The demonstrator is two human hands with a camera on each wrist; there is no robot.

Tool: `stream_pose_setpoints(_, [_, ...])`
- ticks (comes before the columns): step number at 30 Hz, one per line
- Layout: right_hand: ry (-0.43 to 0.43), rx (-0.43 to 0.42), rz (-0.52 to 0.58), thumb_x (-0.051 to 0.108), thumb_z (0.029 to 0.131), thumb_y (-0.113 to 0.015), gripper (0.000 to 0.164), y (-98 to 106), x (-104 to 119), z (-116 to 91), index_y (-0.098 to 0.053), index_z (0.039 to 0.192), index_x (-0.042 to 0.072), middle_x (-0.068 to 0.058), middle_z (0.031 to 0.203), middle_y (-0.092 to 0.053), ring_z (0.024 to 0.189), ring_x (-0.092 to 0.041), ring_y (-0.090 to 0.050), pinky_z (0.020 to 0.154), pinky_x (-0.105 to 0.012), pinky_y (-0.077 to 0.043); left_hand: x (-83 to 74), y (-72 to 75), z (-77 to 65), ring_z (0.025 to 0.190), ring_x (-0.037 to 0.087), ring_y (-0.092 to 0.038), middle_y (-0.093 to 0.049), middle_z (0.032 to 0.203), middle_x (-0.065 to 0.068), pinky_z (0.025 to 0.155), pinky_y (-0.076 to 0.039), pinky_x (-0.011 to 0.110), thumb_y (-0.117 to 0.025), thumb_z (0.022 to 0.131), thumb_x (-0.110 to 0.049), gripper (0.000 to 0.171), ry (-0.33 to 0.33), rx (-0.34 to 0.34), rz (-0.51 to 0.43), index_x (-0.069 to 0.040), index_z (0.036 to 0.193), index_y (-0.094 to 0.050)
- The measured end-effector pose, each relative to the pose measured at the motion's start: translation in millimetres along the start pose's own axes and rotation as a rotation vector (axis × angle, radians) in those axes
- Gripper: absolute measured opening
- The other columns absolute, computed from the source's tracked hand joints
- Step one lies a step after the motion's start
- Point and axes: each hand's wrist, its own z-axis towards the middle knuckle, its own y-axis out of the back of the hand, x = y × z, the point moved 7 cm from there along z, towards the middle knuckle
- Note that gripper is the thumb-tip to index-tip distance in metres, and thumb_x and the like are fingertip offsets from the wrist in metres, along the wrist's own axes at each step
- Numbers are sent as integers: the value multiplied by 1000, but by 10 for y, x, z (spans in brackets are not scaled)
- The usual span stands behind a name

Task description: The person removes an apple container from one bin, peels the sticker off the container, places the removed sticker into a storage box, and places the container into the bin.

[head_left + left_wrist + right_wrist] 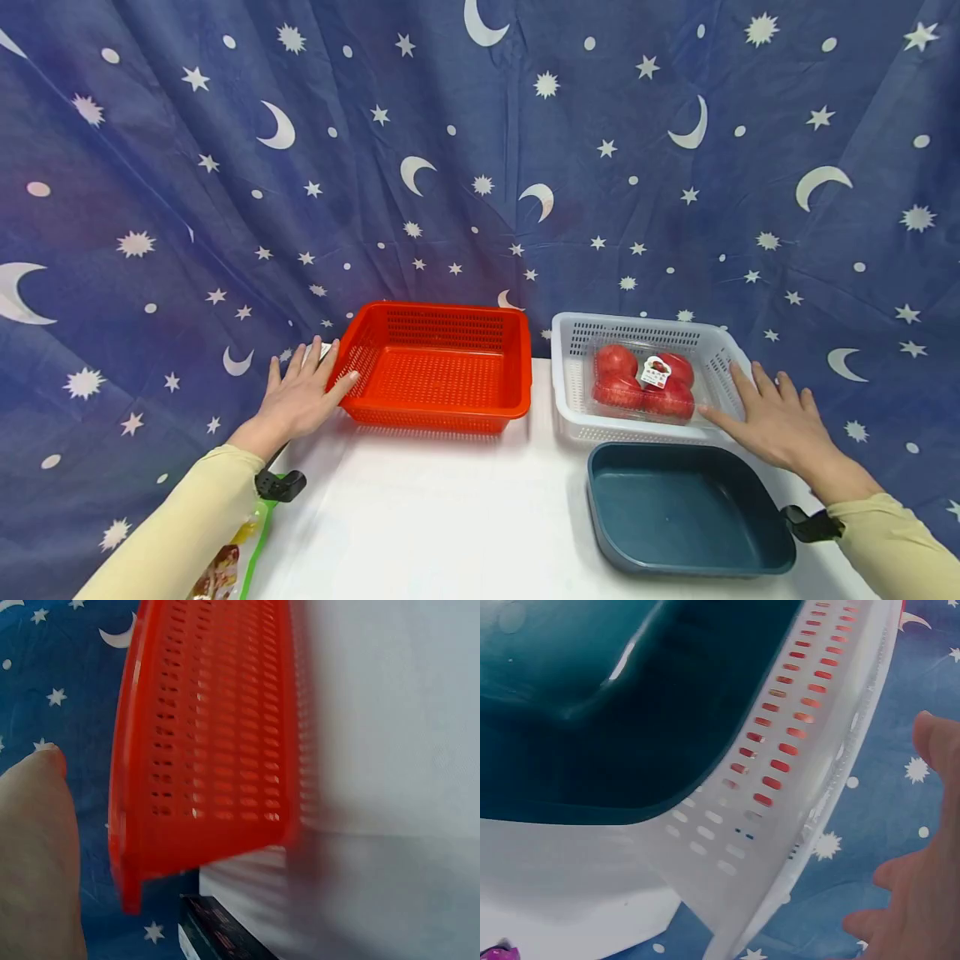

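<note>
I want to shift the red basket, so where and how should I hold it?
Probably by the rim of the red basket at both short ends: left hand from the outer left, right hand down into the gap beside the white basket. It sits upright, and its top flares wider than its base, so hooking under should work.

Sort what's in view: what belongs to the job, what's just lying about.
Likely in the job:
red basket, beside left hand
white basket, beside right hand
packed red fruit in white basket
teal tray

Probably lying about:
green-edged bag
dark box
purple item
</note>
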Motion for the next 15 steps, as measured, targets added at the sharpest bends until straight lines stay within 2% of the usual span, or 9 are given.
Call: stream_pose_setpoints(15, [21,-37,32,71,96,-47,105,174,84,61,-10,160,-3,-44,155,-17,138,-69,-12,105,-84,-4,-448,148,63,153,46,0,-1,170,19,115,15,67,-31,103,-69,86,-90,-64,-42,-11,165,-15])
